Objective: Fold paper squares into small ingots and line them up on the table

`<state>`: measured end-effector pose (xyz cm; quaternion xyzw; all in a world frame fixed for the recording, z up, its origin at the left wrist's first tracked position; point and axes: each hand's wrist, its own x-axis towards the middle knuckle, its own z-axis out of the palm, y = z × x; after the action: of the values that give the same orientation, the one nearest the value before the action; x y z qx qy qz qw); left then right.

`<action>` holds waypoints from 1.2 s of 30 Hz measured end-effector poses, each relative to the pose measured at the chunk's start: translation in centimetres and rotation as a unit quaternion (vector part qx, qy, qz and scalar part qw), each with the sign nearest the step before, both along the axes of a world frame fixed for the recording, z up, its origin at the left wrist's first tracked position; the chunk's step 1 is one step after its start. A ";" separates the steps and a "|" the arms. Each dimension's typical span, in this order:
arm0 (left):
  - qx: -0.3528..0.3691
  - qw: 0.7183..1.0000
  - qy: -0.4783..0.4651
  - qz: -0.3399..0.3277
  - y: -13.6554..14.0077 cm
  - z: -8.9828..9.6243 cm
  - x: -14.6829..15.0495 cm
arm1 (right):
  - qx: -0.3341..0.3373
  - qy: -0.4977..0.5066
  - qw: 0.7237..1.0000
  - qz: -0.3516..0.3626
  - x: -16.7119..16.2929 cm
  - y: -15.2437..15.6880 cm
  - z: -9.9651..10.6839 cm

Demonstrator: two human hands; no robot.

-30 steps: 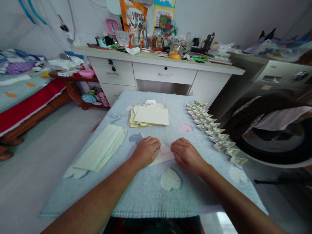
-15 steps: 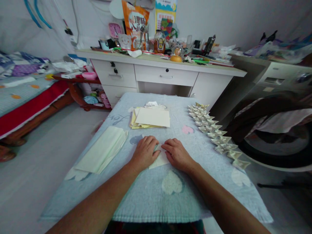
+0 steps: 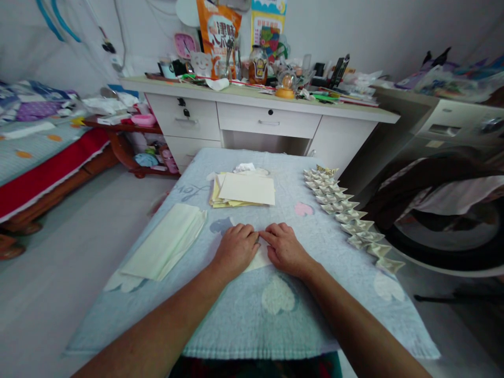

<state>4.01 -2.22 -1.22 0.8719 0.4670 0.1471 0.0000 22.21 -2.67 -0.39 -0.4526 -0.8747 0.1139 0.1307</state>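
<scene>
A small whitish sheet of paper (image 3: 260,260) lies flat on the cloth-covered table in front of me, mostly covered by my hands. My left hand (image 3: 237,248) is closed over its left part, fingertips pressed at the upper edge. From the other side my right hand (image 3: 286,249) grips the paper with curled fingers, its index fingertip meeting the left hand's fingers. Any crease beneath the fingers is hidden. Beyond the hands sits a stack of cream and yellow paper (image 3: 247,189). Left of them lies a pile of pale green-white sheets (image 3: 164,242).
Several folded paper pieces (image 3: 342,205) stand in a row along the table's right side. A crumpled white paper (image 3: 244,167) lies behind the stack. A cluttered white desk (image 3: 244,122) borders the far edge, and a washing machine (image 3: 437,118) stands at the right.
My left hand has shifted slightly right along the paper, and its thumb is now tucked in. The right index finger now points toward the left fingertips. The piles stay put.
</scene>
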 end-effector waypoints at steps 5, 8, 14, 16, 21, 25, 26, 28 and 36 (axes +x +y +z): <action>0.003 1.000 0.004 -0.003 -0.2 0.0 0.1 | -0.018 0.010 1.000 0.013 0.4 -0.2 0.3; -0.014 1.000 -0.015 -0.007 -0.4 0.2 0.0 | -0.030 0.023 0.999 0.014 0.6 -0.3 0.4; -0.042 0.998 -0.044 -0.018 -0.4 0.6 -0.1 | -0.039 0.076 0.996 0.015 1.3 -0.3 0.5; -0.050 0.997 -0.048 -0.026 -0.3 0.6 -0.2 | -0.036 0.087 0.995 0.018 1.6 -0.4 0.7; -0.067 0.994 -0.072 -0.049 0.2 0.3 -0.5 | -0.048 0.084 0.995 0.039 2.2 -0.8 0.9; -0.081 0.989 -0.106 -0.059 0.5 0.3 -0.9 | -0.063 0.066 0.995 0.045 2.3 -0.9 1.0; -0.091 0.987 -0.114 -0.061 0.5 0.3 -1.0 | -0.065 0.063 0.995 0.043 2.3 -0.9 1.0; -0.117 0.983 -0.124 -0.071 0.6 0.4 -1.2 | -0.065 0.061 0.995 0.041 2.2 -0.9 1.0; -0.158 0.972 -0.136 -0.111 0.6 0.7 -1.5 | -0.064 0.067 0.995 0.039 2.3 -0.7 0.9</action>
<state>2.54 -1.60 -0.55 0.8790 0.3800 0.1880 0.2181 24.54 -3.41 0.49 -0.4167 -0.8719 0.2050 0.1554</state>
